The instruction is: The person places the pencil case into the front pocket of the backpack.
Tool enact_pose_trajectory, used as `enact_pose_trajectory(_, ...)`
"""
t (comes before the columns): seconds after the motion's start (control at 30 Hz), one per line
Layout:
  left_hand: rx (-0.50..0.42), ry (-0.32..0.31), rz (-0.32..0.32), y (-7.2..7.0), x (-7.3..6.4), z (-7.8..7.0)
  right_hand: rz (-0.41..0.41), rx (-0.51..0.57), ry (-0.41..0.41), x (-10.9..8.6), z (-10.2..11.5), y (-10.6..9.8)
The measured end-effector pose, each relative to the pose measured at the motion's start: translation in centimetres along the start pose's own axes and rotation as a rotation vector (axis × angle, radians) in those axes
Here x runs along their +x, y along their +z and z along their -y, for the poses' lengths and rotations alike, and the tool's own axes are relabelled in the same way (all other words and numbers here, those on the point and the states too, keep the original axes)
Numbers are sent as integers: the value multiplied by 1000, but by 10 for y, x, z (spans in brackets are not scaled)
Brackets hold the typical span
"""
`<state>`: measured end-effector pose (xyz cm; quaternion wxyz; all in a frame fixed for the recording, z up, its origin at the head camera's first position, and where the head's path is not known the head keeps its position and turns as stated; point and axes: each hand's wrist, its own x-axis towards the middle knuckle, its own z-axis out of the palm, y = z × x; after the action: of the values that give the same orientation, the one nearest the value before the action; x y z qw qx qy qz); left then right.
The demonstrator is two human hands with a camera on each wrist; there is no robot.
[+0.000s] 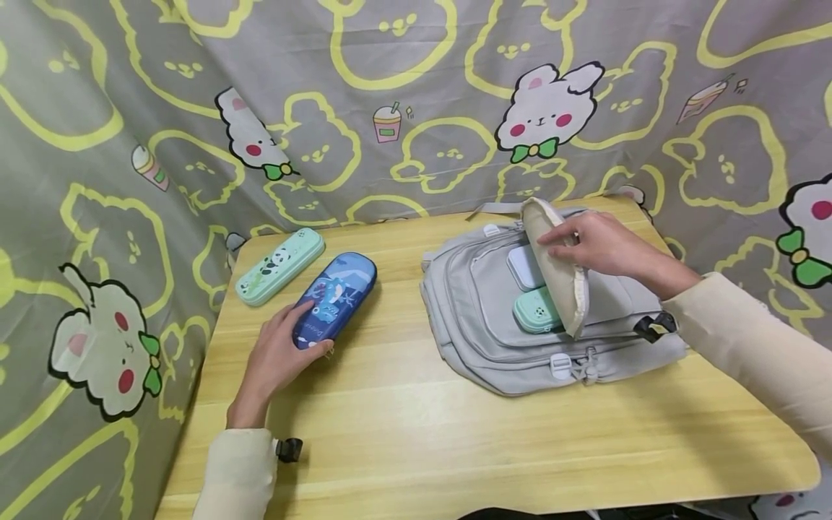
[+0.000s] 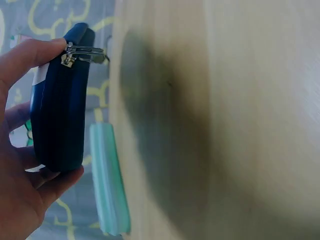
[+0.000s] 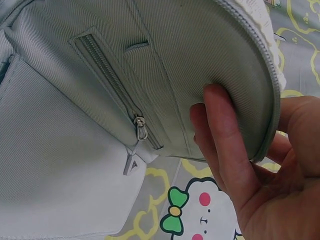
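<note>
My left hand (image 1: 276, 354) grips a dark blue pencil case (image 1: 338, 292) with a cartoon print, thumb on one side and fingers on the other. In the left wrist view its zipper pull (image 2: 82, 54) shows beside the thumb, and the case is off the table. Over the grey backpack (image 1: 468, 310), my right hand (image 1: 601, 242) holds the raised front flap (image 1: 552, 263) between thumb and fingers. Inside the opening lie a mint case (image 1: 536, 310) and a pale case (image 1: 523, 267), both partly hidden by the flap. The right wrist view shows the flap's zippered inner side (image 3: 170, 75).
A mint pencil case with a panda print (image 1: 281, 266) lies at the table's back left, close to the blue one. The backpack lies flat on the right of the wooden table (image 1: 390, 433). A patterned curtain (image 1: 416, 94) stands along the back and left edges.
</note>
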<state>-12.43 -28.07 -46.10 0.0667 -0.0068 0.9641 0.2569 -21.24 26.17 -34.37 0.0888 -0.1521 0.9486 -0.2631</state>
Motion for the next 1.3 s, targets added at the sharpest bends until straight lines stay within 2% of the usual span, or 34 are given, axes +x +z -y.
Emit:
enact_pose_trajectory(0.23, -7, 74, 43, -2, 4, -20, -2, -4, -9, 0, 1, 0)
enact_pose_trajectory(0.57, -27, 187, 134, -1, 21, -61, -2, -21, -7, -3, 4, -2)
enact_pose_trajectory(0.83, -31, 288, 211, 8, 31, -93, -12, -32, -10, -4, 6, -3)
enact_pose_trajectory(1.3, -37, 373, 307, 25, 44, -123, -19, -33, -17, -3, 6, -1)
